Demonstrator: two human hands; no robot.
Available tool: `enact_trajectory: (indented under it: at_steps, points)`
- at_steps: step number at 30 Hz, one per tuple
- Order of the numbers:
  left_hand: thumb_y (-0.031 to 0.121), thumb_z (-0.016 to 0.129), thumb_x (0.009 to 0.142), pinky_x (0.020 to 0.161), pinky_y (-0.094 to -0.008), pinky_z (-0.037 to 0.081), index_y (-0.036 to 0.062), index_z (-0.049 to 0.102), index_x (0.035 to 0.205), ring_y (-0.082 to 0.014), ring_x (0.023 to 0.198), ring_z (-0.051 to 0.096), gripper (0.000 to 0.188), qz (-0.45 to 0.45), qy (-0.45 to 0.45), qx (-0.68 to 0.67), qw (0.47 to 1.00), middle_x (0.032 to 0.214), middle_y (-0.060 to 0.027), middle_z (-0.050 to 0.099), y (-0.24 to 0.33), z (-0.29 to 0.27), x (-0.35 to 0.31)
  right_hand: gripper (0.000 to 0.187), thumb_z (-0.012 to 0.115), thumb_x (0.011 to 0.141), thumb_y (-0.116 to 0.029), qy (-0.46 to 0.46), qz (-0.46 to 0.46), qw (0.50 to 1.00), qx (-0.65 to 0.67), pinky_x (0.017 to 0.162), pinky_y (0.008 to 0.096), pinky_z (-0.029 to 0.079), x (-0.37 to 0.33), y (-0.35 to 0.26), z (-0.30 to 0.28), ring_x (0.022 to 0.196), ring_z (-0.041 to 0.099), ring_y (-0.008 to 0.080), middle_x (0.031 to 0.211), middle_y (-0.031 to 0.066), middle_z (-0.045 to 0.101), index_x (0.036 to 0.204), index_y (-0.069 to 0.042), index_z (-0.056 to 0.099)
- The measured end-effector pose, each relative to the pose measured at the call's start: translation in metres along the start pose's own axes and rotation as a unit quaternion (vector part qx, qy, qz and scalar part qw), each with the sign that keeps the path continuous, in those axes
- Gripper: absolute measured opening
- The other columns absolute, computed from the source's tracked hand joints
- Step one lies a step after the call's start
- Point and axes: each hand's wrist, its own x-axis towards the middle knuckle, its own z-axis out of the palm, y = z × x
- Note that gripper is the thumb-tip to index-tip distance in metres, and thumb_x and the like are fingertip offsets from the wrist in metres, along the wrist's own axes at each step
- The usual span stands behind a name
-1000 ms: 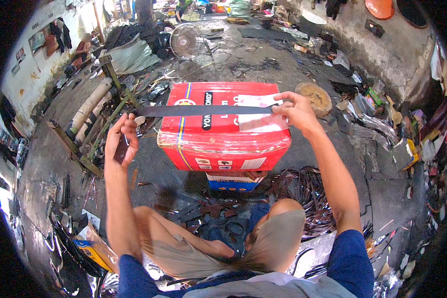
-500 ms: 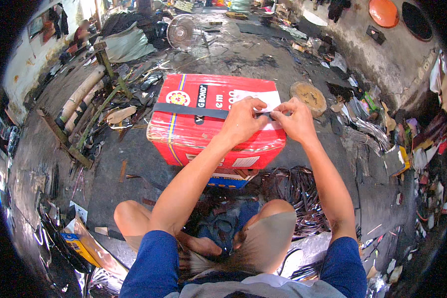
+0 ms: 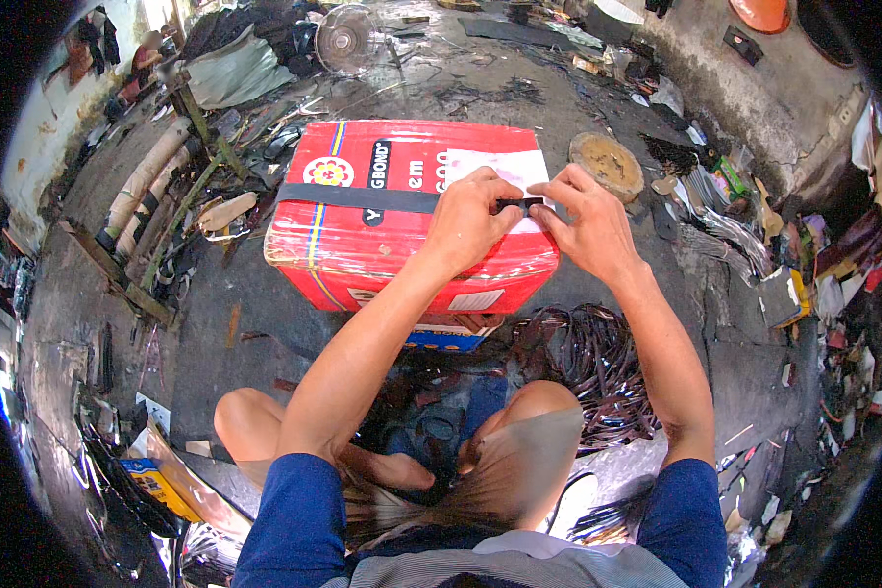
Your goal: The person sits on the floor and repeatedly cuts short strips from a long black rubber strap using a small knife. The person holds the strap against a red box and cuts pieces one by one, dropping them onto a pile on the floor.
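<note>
A flat black strip (image 3: 363,197) runs lengthwise over the top of a red box (image 3: 412,257) in front of me. My left hand (image 3: 470,223) pinches the strip towards its right end, thumb and fingers closed. Just to its right, my right hand (image 3: 593,230) holds the strip's end between thumb and forefinger, over the box's right side. A short dark piece of the strip shows between the two hands. Beneath the fingers, a white sheet of paper (image 3: 512,169) with faint pinkish marks lies on the box top. The left hand hides part of the strip.
The red box sits on a blue box (image 3: 451,340). A heap of dark brown strips (image 3: 598,382) lies by my right knee. Right of the box is a round wooden block (image 3: 606,167). Scraps line the right wall, and a wooden frame (image 3: 118,274) stands left. A fan (image 3: 350,41) is farther back.
My fingertips have parted a little, and the strip's dark end now shows between them. The box appears slightly higher and farther left as the view has shifted.
</note>
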Motion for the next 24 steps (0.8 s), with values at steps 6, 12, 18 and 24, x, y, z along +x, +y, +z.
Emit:
enact_trajectory:
  at_steps: [6, 12, 18, 24]
  points:
    - [0.016, 0.075, 0.080, 0.068, -0.0384, 0.052, 0.0072, 0.077, 0.096, -0.0246, 0.073, 0.065, 0.018, 0.006, 0.006, 0.002, 1.000, 0.084, -0.0111, 0.065, 0.000, 0.000, 0.000, 0.018, 0.071, 0.086, -0.020, -0.018, 0.000, 1.000, 0.021, 0.077, 0.0435, 0.053, 0.000, 0.005, 0.000, 0.089, 0.066, 0.0327, 0.097, 0.0109, 0.062, 0.100, -0.009, 0.074]
    - [0.015, 0.077, 0.079, 0.069, -0.0365, 0.052, 0.0066, 0.077, 0.095, -0.0233, 0.074, 0.066, 0.018, -0.021, -0.012, -0.021, 0.999, 0.085, -0.0109, 0.066, -0.001, -0.003, -0.002, 0.018, 0.073, 0.084, -0.020, -0.011, -0.032, 0.999, 0.042, 0.078, 0.0426, 0.052, 0.000, 0.017, 0.004, 0.088, 0.065, 0.0331, 0.096, 0.0122, 0.061, 0.096, -0.008, 0.076]
    - [0.016, 0.079, 0.078, 0.071, -0.0350, 0.053, 0.0057, 0.077, 0.094, -0.0230, 0.077, 0.067, 0.019, -0.027, -0.013, -0.034, 0.999, 0.088, -0.0114, 0.068, -0.004, -0.003, 0.000, 0.018, 0.076, 0.081, -0.020, -0.021, 0.005, 0.997, 0.073, 0.075, 0.0376, 0.052, 0.002, 0.023, 0.003, 0.084, 0.065, 0.0285, 0.092, 0.0118, 0.063, 0.093, -0.006, 0.077]
    - [0.017, 0.079, 0.078, 0.072, -0.0371, 0.054, 0.0052, 0.077, 0.088, -0.0252, 0.078, 0.069, 0.016, -0.053, 0.006, -0.051, 0.997, 0.086, -0.0131, 0.069, -0.005, -0.001, 0.003, 0.013, 0.078, 0.080, -0.012, 0.039, 0.119, 0.970, 0.207, 0.062, 0.0291, 0.049, 0.000, 0.027, 0.027, 0.069, 0.060, 0.0130, 0.080, 0.0035, 0.062, 0.090, -0.004, 0.077]
